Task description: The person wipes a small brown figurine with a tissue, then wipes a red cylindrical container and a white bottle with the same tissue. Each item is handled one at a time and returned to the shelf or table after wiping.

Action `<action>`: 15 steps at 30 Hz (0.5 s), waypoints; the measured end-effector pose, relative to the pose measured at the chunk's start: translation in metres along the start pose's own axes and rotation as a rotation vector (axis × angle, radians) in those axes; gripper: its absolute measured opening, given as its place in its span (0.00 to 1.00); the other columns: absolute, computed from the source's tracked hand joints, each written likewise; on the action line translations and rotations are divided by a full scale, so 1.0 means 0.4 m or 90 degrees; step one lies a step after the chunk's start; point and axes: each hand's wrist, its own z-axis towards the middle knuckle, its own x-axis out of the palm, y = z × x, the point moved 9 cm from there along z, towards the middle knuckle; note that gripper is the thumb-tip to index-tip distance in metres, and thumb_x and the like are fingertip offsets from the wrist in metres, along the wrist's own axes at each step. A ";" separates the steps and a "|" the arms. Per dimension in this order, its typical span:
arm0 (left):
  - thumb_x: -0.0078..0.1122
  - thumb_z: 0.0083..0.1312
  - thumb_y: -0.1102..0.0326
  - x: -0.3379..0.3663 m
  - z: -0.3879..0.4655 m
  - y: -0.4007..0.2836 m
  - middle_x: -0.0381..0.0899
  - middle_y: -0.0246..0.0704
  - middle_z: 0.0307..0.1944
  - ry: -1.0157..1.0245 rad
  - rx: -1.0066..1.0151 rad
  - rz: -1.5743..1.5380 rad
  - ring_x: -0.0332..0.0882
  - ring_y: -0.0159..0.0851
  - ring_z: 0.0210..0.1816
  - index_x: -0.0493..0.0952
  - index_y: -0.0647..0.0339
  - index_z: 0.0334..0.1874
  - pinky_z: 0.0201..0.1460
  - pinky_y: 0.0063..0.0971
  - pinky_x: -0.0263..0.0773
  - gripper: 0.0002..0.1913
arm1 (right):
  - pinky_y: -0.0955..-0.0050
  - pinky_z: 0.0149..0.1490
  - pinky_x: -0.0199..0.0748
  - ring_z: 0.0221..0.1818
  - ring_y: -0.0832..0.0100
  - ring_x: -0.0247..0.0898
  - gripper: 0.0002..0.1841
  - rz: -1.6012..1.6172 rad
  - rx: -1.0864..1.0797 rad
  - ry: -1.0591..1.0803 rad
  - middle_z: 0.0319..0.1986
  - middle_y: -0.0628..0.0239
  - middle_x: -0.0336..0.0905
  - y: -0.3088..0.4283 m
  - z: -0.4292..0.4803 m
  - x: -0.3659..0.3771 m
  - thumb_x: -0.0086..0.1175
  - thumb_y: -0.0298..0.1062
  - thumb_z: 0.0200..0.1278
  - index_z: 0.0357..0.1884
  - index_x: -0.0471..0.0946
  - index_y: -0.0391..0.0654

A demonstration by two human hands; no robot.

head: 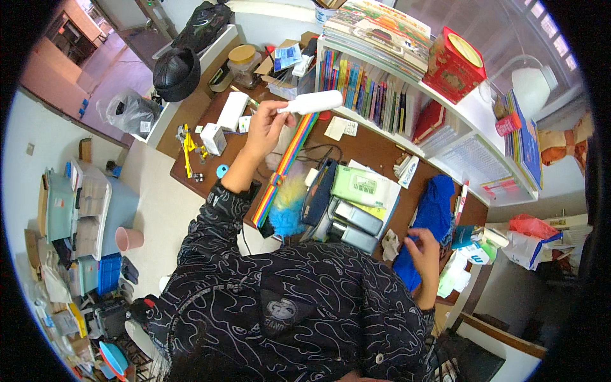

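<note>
My left hand (267, 126) is raised over the desk, pinching a smooth white elongated object (317, 101) by its narrow end; I cannot tell exactly what it is. Below it runs a rainbow-striped strap (286, 164), with a fluffy yellow and blue duster (289, 210) alongside. On the right, my right hand (425, 253) hovers at a blue cloth (435, 205), fingers loosely curled and apart, nothing visible in them. Whether it touches the cloth is unclear. A crumpled tissue (390, 245) lies to its left. Between the hands are a green wipes pack (360, 186) and a dark blue pouch (322, 191).
A white bookshelf (382, 136) with books and a red tin (453, 67) borders the desk's far side. Small white boxes (213, 138) and a yellow toy-like piece (188, 150) lie at the left. A black cap (176, 74) rests on the left ledge.
</note>
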 end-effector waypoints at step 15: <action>0.49 0.68 0.80 0.318 -0.200 -0.369 0.73 0.40 0.44 0.241 0.142 -0.252 0.76 0.36 0.43 0.66 0.59 0.50 0.46 0.27 0.73 0.12 | 0.80 0.45 0.69 0.42 0.78 0.70 0.25 0.705 -0.166 0.073 0.45 0.63 0.74 0.262 -0.011 -0.046 0.57 0.25 0.59 0.57 0.61 0.43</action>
